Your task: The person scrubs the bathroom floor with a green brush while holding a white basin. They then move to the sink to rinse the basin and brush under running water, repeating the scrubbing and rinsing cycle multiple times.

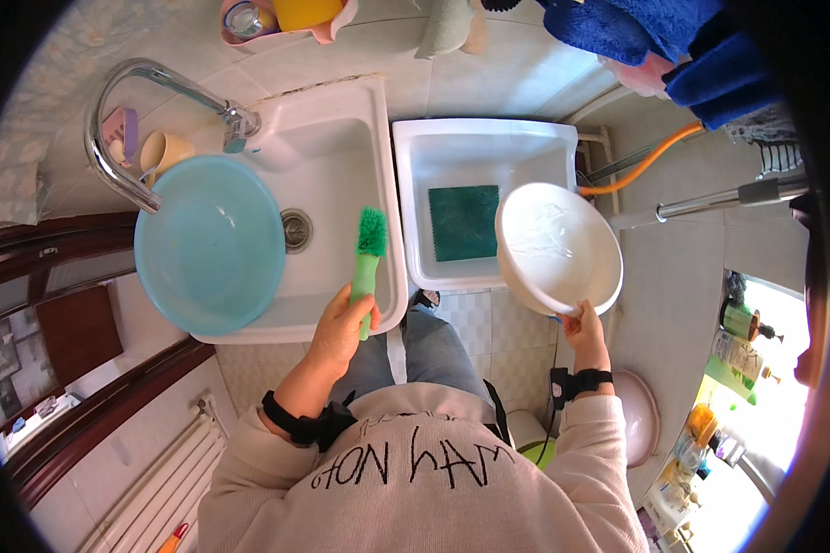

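In the head view my left hand (344,325) is closed around the light green handle of a scrubbing brush (371,238), its dark green bristles pointing up over the right side of the white sink (332,290). My right hand (582,323) grips the near rim of a white plastic basin (560,242), which is tilted above the right edge of a white tub (449,273). A dark green textured mat (462,222) lies on the tub's floor. At the left of the sink rests a light blue basin (211,245), beside the metal drain (297,230).
A chrome faucet (104,148) arches over the blue basin. Behind it are a yellow cup (164,153) and a purple holder. Blue towels (723,83) hang upper right, near an orange hose (647,164) and a metal bar. Bottles (736,352) line the right-hand ledge.
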{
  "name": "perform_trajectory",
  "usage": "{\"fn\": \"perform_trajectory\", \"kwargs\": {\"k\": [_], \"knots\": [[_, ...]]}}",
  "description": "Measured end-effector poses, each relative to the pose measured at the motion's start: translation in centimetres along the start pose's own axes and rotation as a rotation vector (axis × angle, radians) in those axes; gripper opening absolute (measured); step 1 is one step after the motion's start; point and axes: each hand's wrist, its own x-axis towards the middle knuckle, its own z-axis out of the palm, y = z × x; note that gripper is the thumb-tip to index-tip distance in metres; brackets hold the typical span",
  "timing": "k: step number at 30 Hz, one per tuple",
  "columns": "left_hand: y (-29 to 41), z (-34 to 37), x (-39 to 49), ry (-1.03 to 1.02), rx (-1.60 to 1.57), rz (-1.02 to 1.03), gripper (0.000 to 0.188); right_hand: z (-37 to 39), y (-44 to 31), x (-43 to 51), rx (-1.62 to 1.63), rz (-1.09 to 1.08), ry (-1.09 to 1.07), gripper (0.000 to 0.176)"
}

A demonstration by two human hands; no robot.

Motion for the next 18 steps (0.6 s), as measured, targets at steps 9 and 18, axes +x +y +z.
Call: {"fn": "perform_trajectory", "kwargs": {"k": [9,18], "knots": [[-0.8,-2.2,-0.4,-0.117,0.02,-0.015,0.022,-0.8,5.9,-3.7,-0.131,0.025,0.043,0.024],[-0.7,-6.1,-1.5,-0.007,0.095,-0.016,0.038,8.8,2.1,-2.5,-0.112,-0.147,-0.131,0.031]]}}
